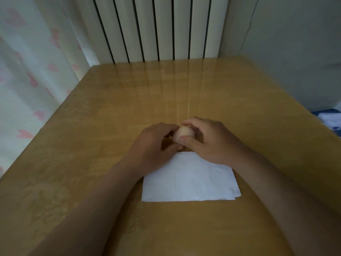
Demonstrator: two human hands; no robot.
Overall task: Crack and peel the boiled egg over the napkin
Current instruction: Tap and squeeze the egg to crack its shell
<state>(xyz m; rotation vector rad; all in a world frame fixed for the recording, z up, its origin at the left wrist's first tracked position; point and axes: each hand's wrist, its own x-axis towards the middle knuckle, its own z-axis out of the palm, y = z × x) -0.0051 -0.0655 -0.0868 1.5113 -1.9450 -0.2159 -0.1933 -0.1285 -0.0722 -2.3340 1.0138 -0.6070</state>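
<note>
Boiled egg [184, 134], pale-shelled, enclosed between the fingers of both hands. Right hand [208, 141]: thumb on the near side, index finger curled over the far side, gripping. Left hand [153, 143]: index fingertip and thumb narrowly closed on the egg's left end. Napkin [190, 182] lies flat on the table [92, 126], just nearward of both thumbs. Whether the egg touches the table cannot be determined.

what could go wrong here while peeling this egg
1. The egg appears held past the far edge of the napkin, over the bare table, so shell bits may miss the napkin.
2. The left hand and right hand hold it by the fingertips; it could slip and roll away.
</note>
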